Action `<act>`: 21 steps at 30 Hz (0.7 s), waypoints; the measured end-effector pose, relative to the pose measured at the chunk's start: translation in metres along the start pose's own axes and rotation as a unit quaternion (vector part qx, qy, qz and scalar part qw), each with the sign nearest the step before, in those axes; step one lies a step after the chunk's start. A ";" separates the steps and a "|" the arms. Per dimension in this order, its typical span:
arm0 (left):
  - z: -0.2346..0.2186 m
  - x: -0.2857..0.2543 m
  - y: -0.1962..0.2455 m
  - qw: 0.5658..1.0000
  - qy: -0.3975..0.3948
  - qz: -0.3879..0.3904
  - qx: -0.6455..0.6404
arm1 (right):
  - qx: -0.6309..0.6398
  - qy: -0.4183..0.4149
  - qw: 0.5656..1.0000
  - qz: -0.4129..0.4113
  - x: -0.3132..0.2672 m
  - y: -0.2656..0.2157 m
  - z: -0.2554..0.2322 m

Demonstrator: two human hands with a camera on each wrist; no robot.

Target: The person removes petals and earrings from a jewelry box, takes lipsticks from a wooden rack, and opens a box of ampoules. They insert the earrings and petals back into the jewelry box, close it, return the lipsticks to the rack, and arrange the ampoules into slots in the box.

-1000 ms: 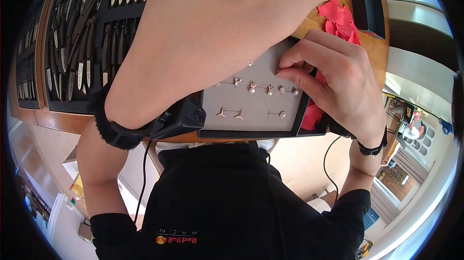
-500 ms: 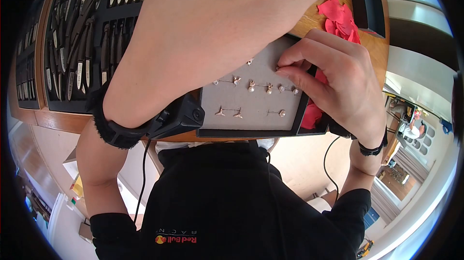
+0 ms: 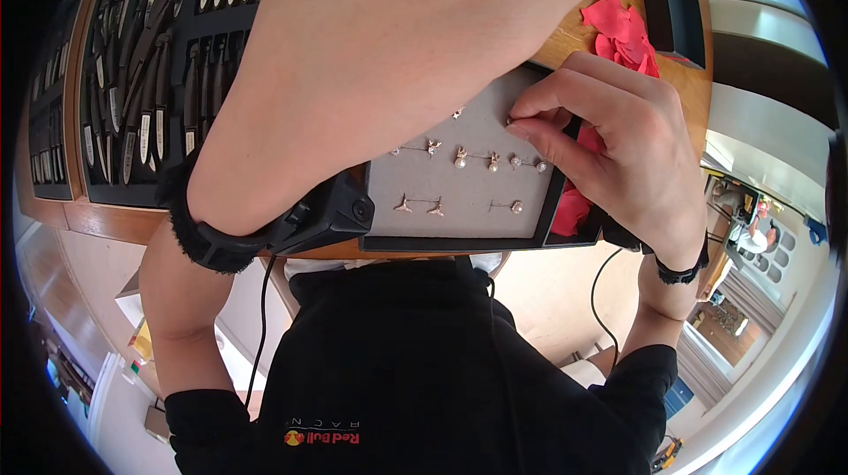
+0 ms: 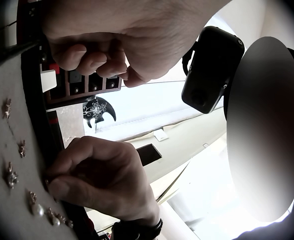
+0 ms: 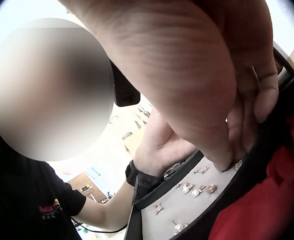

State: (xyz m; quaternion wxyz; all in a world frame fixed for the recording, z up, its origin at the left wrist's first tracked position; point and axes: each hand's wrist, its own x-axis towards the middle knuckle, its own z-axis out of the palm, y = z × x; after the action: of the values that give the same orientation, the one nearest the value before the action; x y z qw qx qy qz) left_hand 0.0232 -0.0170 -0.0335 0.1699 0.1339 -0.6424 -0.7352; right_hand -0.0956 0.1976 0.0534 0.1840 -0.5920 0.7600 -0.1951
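In the head view my right hand (image 3: 618,139) pinches a tiny piece of jewellery (image 3: 510,123) between thumb and forefinger, at the upper right of the grey pad in a black-rimmed tray (image 3: 459,224). Below these fingertips sit pearl earrings (image 3: 493,164) and a lone stud (image 3: 517,207). My left hand (image 3: 442,16) is raised over the tray's far side, its fingertips out of the head view. The left wrist view shows my left hand (image 4: 107,50) with curled fingers near a blurred dark rod (image 4: 17,51); whether it holds the rod is unclear.
Black trays of dark, white-tagged items (image 3: 147,135) lie to the left. Red petals (image 3: 618,33) lie on the wooden table, right of the jewellery tray, and a black box (image 3: 671,7) stands at the far right. Cables hang from both wrist cameras.
My left forearm has shifted slightly left, so a small star-shaped earring and those beside it show more fully. My right hand keeps its pinch almost in place.
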 end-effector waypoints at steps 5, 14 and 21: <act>-0.002 0.003 -0.003 1.000 -0.001 -0.003 -0.002 | -0.008 0.006 1.000 0.006 0.000 -0.002 0.002; -0.006 0.000 -0.005 1.000 -0.001 -0.007 -0.004 | 0.033 -0.001 0.999 0.025 -0.005 0.004 -0.013; -0.006 0.001 -0.005 1.000 0.002 -0.009 -0.005 | 0.110 0.081 0.982 0.130 -0.035 0.019 -0.041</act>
State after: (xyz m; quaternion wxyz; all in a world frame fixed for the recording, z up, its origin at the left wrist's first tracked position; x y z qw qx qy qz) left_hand 0.0245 -0.0221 -0.0393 0.1654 0.1404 -0.6370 -0.7397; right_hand -0.1242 0.2392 0.0802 0.2097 -0.4465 0.8167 -0.2996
